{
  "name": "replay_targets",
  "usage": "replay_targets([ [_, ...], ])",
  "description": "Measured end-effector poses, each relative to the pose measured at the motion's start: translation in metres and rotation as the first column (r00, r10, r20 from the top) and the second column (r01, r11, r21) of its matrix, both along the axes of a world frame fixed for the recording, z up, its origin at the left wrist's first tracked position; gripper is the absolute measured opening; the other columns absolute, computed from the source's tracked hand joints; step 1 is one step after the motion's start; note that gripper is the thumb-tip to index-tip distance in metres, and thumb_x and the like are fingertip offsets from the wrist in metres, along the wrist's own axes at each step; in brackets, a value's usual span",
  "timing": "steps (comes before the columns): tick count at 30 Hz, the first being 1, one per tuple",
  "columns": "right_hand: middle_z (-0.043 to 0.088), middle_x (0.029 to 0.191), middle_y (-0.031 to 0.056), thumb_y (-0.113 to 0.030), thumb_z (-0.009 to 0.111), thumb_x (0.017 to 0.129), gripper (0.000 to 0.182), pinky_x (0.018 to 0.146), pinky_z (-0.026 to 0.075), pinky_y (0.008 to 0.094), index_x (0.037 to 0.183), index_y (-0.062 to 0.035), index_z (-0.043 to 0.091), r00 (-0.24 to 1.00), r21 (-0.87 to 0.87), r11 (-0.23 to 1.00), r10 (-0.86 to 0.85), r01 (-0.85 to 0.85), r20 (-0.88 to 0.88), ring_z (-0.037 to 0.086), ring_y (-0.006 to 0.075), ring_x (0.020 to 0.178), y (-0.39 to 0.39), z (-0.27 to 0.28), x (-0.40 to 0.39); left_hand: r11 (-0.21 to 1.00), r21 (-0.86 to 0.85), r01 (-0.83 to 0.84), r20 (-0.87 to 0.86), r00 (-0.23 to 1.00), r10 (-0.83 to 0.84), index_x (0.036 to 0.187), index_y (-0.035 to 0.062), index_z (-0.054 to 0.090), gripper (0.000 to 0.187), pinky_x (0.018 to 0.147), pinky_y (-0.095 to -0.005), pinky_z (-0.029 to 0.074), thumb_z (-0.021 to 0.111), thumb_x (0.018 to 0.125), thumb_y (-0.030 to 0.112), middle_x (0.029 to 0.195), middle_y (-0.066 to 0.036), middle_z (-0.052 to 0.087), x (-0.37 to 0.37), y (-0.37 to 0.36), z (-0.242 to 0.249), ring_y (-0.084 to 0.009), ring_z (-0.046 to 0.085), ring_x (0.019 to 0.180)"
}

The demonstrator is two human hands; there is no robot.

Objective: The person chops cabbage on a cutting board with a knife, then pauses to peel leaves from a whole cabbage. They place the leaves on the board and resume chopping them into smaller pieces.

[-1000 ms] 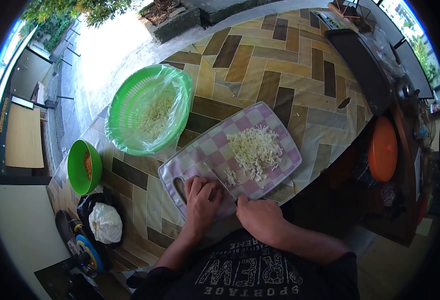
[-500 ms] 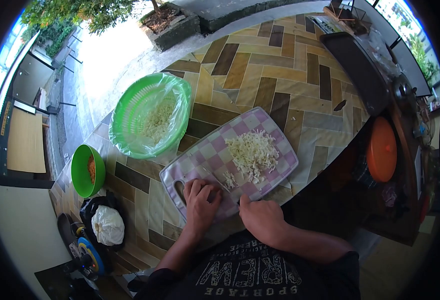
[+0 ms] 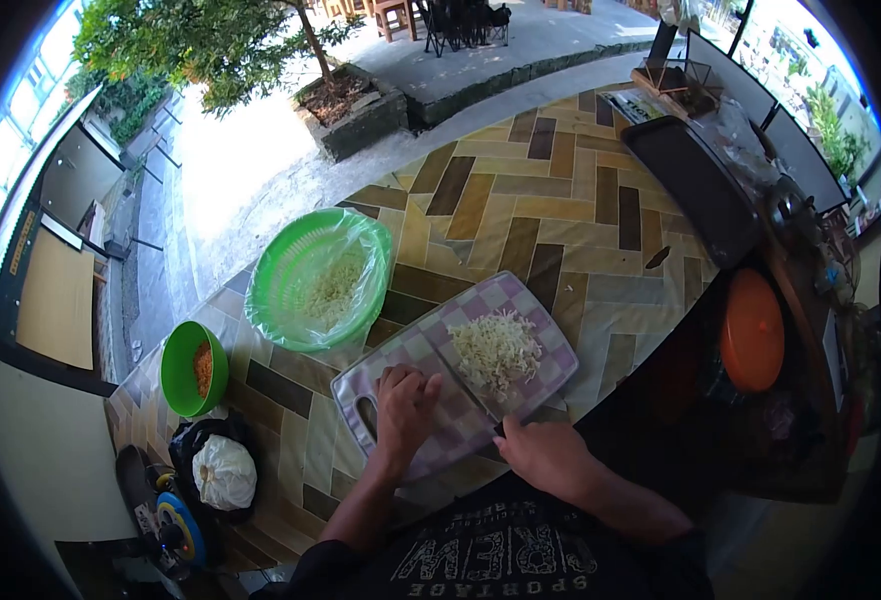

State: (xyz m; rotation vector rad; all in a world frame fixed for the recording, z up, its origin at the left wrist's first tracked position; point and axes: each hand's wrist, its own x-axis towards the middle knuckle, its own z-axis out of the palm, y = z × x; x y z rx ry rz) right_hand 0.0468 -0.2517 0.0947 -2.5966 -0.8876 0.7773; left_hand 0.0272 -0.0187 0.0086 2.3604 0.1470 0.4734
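The right hand (image 3: pixel 550 455) grips a knife (image 3: pixel 466 389), its blade slanting forward and left across the board (image 3: pixel 560 366). The left hand (image 3: pixel 407 408), half curled, rests left of the blade; whether it holds anything, I cannot tell. The shreds (image 3: pixel 497 352) lie right of the blade, ahead of the right hand.

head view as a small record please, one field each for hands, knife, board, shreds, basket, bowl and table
left hand: on the board, fingers curled, near the handle hole
right hand: gripping the knife
knife: black handle, blade across the board, beside the shreds
board: pink-and-white checks
shreds: pale heap on the board
basket: green, plastic-lined, pale shreds inside
bowl: green, orange contents
table: wood-look herringbone pattern
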Motion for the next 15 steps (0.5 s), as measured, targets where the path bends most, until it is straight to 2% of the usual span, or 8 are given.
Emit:
replay_targets([
  [2,0.070,0.072,0.0191,-0.032,0.053,0.105,0.034,0.062,0.056,0.0543,0.108,0.0021,0.058,1.000,0.024,1.000,0.013,-0.012,-0.025,0.072,0.0411,0.071,0.001,-0.018,-0.006,0.997,-0.063,-0.038,0.021,0.999,0.040,0.086,0.0039,0.066,0.020,0.084,-0.0440,0.042,0.073,0.093,0.021,0.092,-0.011,0.063,-0.007,0.007,0.002,-0.0323,0.059,0.093],
  [5,0.071,0.075,0.0200,-0.032,0.055,0.103,0.033,0.065,0.057,0.0541,0.109,0.0003,0.060,0.999,0.045,0.998,-0.038,0.039,-0.017,0.073,0.0419,0.074,0.001,-0.029,-0.006,0.999,-0.044,-0.001,0.104,0.995,0.005,0.093,0.0035,0.065,0.016,0.086,-0.0461,0.044,0.072,0.093,0.018,0.097,-0.013,0.063,-0.011,0.006,0.003,-0.0340,0.059,0.095],
  [7,0.072,0.075,0.0198,-0.029,0.059,0.099,0.030,0.067,0.057,0.0535,0.105,-0.0002,0.061,0.995,0.053,0.997,-0.059,0.054,0.085,0.073,0.0400,0.075,-0.004,-0.029,0.002,0.998,-0.036,0.051,0.110,0.993,-0.047,0.102,0.0054,0.067,0.018,0.091,-0.0472,0.045,0.074,0.092,0.019,0.103,-0.013,0.063,-0.013,0.003,0.007,-0.0351,0.058,0.100],
  [9,0.072,0.075,0.0188,-0.026,0.061,0.096,0.026,0.068,0.058,0.0518,0.104,-0.0010,0.061,0.987,0.033,0.999,-0.036,0.031,0.158,0.074,0.0381,0.075,-0.010,-0.023,0.008,0.991,-0.016,0.129,0.072,0.989,-0.128,0.114,0.0087,0.070,0.028,0.099,-0.0485,0.046,0.076,0.090,0.020,0.112,-0.014,0.062,-0.018,-0.008,0.016,-0.0365,0.057,0.108],
  [11,0.071,0.077,0.0168,-0.023,0.062,0.095,0.023,0.066,0.059,0.0488,0.104,-0.0020,0.061,0.975,-0.017,1.000,0.028,-0.025,0.220,0.074,0.0362,0.074,-0.015,-0.006,0.018,0.963,0.105,0.247,0.066,0.965,-0.255,0.128,0.0161,0.067,0.044,0.109,-0.0518,0.041,0.079,0.088,0.027,0.125,-0.014,0.057,-0.020,-0.019,0.029,-0.0379,0.052,0.121],
  [14,0.070,0.082,0.0131,-0.017,0.062,0.094,0.016,0.063,0.060,0.0435,0.103,-0.0040,0.061,0.888,0.096,0.991,0.035,-0.088,0.458,0.074,0.0320,0.072,-0.025,0.005,0.025,0.893,0.220,0.392,0.025,0.913,-0.406,0.143,0.0262,0.061,0.062,0.119,-0.0573,0.030,0.080,0.086,0.040,0.143,-0.016,0.047,-0.016,-0.039,0.041,-0.0395,0.041,0.135],
  [15,0.069,0.084,0.0121,-0.016,0.063,0.093,0.015,0.062,0.060,0.0422,0.103,-0.0046,0.060,0.880,0.062,0.995,0.045,-0.084,0.472,0.075,0.0307,0.073,-0.026,0.010,0.026,0.867,0.244,0.435,0.002,0.894,-0.449,0.147,0.0294,0.059,0.067,0.122,-0.0593,0.025,0.079,0.086,0.045,0.149,-0.016,0.042,-0.016,-0.045,0.042,-0.0400,0.037,0.140],
])
